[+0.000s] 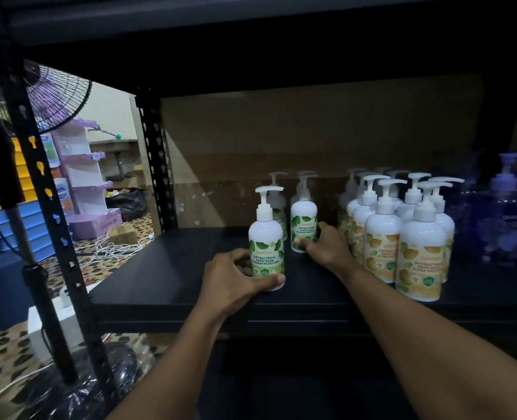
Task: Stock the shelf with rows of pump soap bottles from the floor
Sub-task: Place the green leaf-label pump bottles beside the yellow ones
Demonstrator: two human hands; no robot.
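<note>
A black shelf board (166,277) carries white pump soap bottles. My left hand (236,280) grips the base of a green-label bottle (266,237) standing upright near the shelf's front. My right hand (324,241) wraps the lower part of a second green-label bottle (304,219) further back. Two more green-label bottles stand behind these, partly hidden. To the right, several orange-label bottles (420,256) stand in two rows. Dark blue pump bottles (505,219) stand at the far right in shadow.
A black perforated upright (154,159) marks the shelf's left rear corner and another upright (54,225) the left front. Beyond are a purple display stand (84,183), a fan (57,95), white cables on patterned floor (109,250) and a cardboard back panel (311,131).
</note>
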